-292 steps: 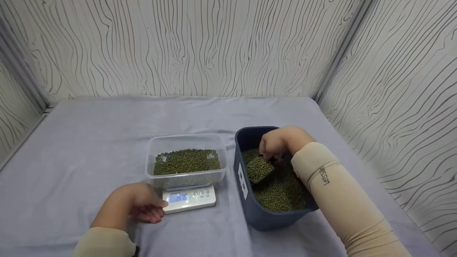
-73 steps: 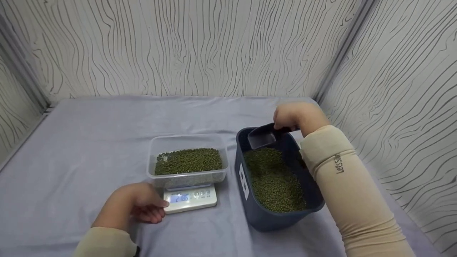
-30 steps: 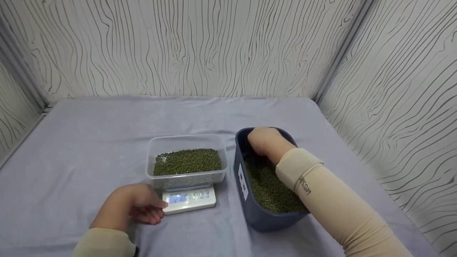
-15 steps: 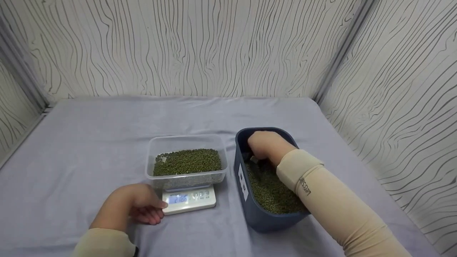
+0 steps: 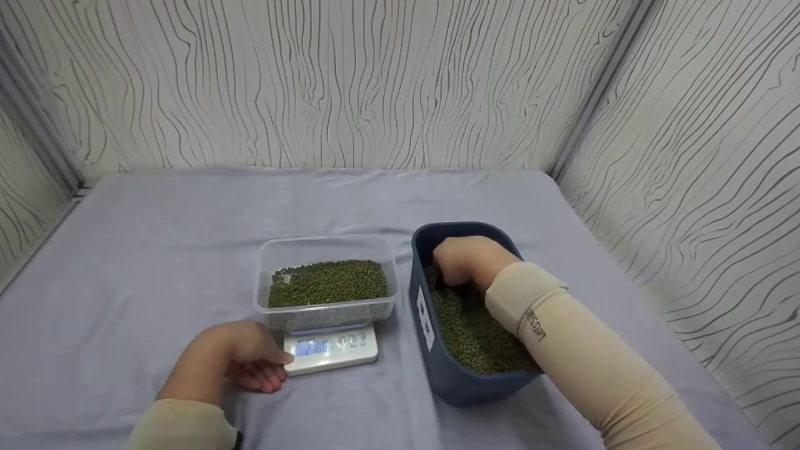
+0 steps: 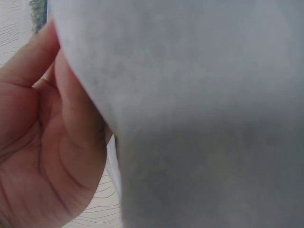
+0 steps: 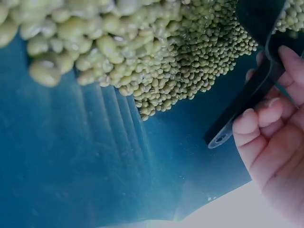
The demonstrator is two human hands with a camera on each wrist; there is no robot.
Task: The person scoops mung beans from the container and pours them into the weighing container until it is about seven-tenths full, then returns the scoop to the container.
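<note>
In the head view my left hand (image 5: pixel 250 356) is at the left end of a white kitchen scale (image 5: pixel 359 353), thumb against its corner and fingers bent beside it. The lit display reads about 218.6. On the scale stands a clear plastic box (image 5: pixel 265 262) partly filled with small green beans (image 5: pixel 331 282), which look like mung beans. My right hand (image 5: pixel 465 259) is down inside a dark blue bin (image 5: pixel 459 387) of the same beans. The right wrist view shows its fingers wrapped round the black handle of a scoop (image 7: pixel 251 90); the bowl lies at the beans, partly out of frame.
A pale lilac cloth (image 5: pixel 169 250) covers the table. Panels with a wood-grain pattern (image 5: pixel 350 81) stand behind it and at both sides. The bin is just right of the scale and box. Blurred grey fills most of the left wrist view.
The display has risen from about 147.6 to 218.6. My right hand held an empty scoop over the bin, then went down into it; lately it has shifted slightly nearer. The left hand has stayed put.
</note>
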